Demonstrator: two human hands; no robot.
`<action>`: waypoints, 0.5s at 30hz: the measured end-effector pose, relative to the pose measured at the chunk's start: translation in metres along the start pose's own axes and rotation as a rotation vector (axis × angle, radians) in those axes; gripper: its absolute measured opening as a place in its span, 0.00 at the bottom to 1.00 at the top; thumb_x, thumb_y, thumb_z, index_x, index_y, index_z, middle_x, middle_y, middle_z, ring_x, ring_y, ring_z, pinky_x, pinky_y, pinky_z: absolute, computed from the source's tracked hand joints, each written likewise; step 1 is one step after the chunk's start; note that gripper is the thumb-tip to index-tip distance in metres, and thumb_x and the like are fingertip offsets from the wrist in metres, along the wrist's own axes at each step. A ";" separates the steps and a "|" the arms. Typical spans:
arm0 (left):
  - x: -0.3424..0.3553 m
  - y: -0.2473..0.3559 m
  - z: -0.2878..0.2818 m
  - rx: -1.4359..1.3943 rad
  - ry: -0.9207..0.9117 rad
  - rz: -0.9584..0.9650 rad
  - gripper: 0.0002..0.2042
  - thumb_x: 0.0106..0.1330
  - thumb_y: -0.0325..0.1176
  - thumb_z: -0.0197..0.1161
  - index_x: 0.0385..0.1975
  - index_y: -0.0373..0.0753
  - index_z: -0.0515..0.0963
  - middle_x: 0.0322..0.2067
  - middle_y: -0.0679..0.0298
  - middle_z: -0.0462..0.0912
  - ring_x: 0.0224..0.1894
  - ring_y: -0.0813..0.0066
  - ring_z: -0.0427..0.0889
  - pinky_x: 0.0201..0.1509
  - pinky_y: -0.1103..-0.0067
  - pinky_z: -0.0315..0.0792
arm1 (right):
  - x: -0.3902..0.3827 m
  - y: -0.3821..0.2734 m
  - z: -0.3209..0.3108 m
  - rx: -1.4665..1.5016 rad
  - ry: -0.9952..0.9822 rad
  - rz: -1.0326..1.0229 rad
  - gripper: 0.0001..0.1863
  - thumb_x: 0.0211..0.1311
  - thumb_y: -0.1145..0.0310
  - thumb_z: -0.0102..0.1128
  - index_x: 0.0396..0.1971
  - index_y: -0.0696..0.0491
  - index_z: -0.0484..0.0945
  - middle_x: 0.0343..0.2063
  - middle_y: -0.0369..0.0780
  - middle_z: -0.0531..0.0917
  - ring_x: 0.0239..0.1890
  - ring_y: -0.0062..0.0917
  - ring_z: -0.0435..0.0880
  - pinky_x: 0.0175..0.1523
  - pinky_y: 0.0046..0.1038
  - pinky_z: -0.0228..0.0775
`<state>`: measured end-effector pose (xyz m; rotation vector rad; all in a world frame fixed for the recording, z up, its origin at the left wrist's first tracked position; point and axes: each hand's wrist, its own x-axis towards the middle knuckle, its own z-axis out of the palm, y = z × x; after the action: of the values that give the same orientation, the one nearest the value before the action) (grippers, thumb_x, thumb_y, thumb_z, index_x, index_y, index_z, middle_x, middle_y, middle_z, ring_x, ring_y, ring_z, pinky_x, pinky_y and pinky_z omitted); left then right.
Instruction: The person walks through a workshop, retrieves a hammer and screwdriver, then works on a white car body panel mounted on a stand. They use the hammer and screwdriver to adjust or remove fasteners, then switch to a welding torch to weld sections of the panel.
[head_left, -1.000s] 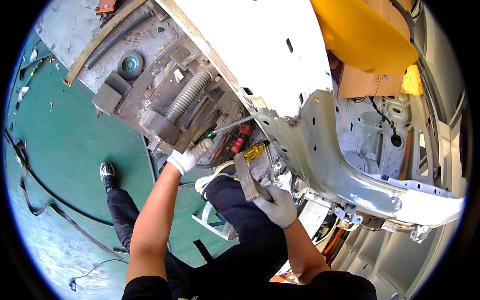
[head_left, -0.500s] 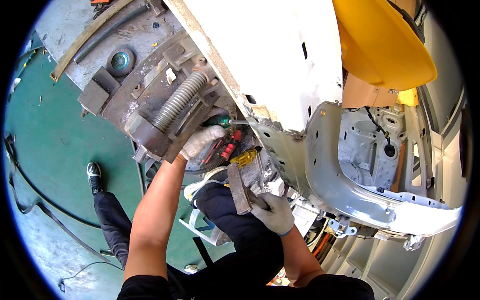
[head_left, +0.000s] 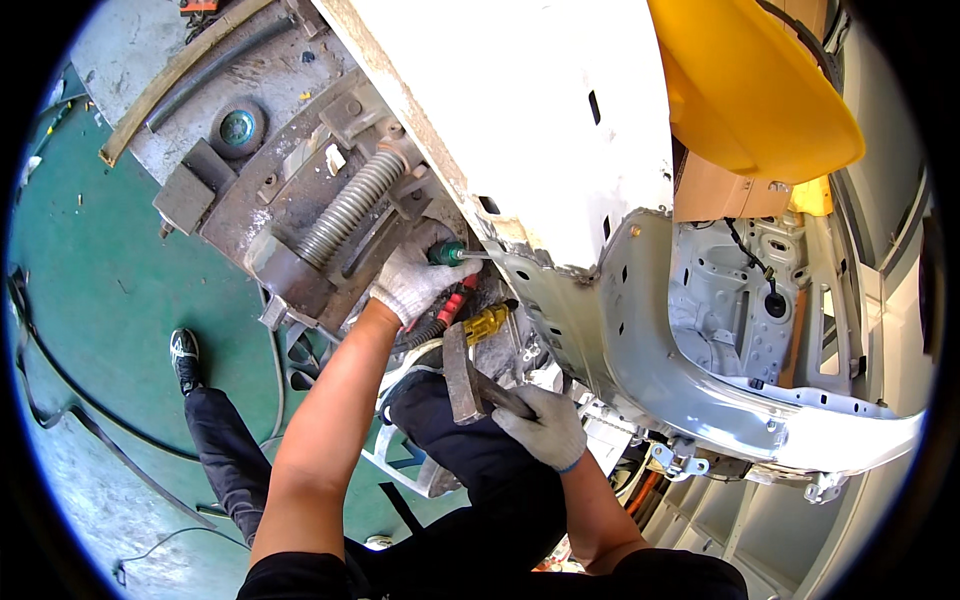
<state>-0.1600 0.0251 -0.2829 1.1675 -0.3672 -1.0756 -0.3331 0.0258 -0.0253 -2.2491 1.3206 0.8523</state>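
My left hand (head_left: 410,284), in a white knit glove, grips a screwdriver (head_left: 446,254) by its green handle. Its shaft points right and meets the lower edge of the white body panel (head_left: 520,150), near a rough brown seam; the exact tip is hard to make out. In my gloved right hand (head_left: 550,430) is a hammer (head_left: 463,376), held by the handle above my knee, its grey head apart from the screwdriver. Below the left hand lie a red-and-black tool (head_left: 456,302) and a yellow-handled tool (head_left: 486,323).
A heavy metal clamp with a thick threaded screw (head_left: 358,205) stands left of the panel. A round disc (head_left: 238,127) lies on the metal bench. The curved grey door-frame section (head_left: 640,350) borders my right side. A black strap (head_left: 90,415) trails over the green floor.
My left hand has shifted right and slightly up around the screwdriver handle, closer to the panel edge. The hammer has moved a little left and turned slightly. The view has shifted slightly.
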 end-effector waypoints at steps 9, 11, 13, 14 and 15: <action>0.007 -0.012 0.019 0.112 0.167 0.041 0.16 0.57 0.42 0.78 0.37 0.39 0.83 0.35 0.54 0.88 0.39 0.55 0.88 0.47 0.67 0.81 | 0.000 0.007 -0.001 -0.003 0.023 -0.063 0.22 0.65 0.51 0.74 0.47 0.54 0.86 0.31 0.48 0.86 0.35 0.43 0.88 0.43 0.39 0.79; 0.009 -0.009 0.026 0.115 0.244 0.099 0.14 0.57 0.39 0.78 0.35 0.38 0.84 0.33 0.54 0.88 0.37 0.54 0.89 0.45 0.67 0.81 | 0.000 0.006 -0.003 0.016 -0.001 -0.034 0.22 0.65 0.51 0.74 0.48 0.54 0.86 0.32 0.48 0.86 0.35 0.43 0.88 0.44 0.38 0.80; 0.011 -0.007 0.028 0.085 0.244 0.125 0.12 0.56 0.37 0.77 0.34 0.38 0.85 0.32 0.54 0.88 0.36 0.54 0.89 0.45 0.67 0.82 | -0.001 0.007 -0.005 0.030 -0.009 -0.031 0.23 0.65 0.52 0.74 0.49 0.55 0.86 0.32 0.49 0.86 0.35 0.43 0.89 0.45 0.38 0.80; 0.012 -0.009 0.030 0.068 0.244 0.140 0.11 0.56 0.35 0.77 0.33 0.38 0.85 0.32 0.54 0.89 0.36 0.54 0.89 0.44 0.68 0.82 | -0.003 0.008 -0.005 0.030 -0.003 -0.043 0.23 0.65 0.52 0.74 0.49 0.55 0.86 0.32 0.49 0.86 0.35 0.43 0.89 0.45 0.38 0.80; 0.013 -0.013 0.033 0.058 0.271 0.175 0.10 0.54 0.33 0.76 0.34 0.38 0.85 0.32 0.54 0.88 0.36 0.56 0.89 0.44 0.68 0.82 | -0.004 0.006 -0.007 0.030 0.003 -0.055 0.23 0.65 0.52 0.75 0.49 0.56 0.86 0.32 0.49 0.86 0.36 0.42 0.89 0.45 0.37 0.81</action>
<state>-0.1840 -0.0035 -0.2847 1.2898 -0.2836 -0.7471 -0.3375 0.0218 -0.0176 -2.2537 1.2583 0.8055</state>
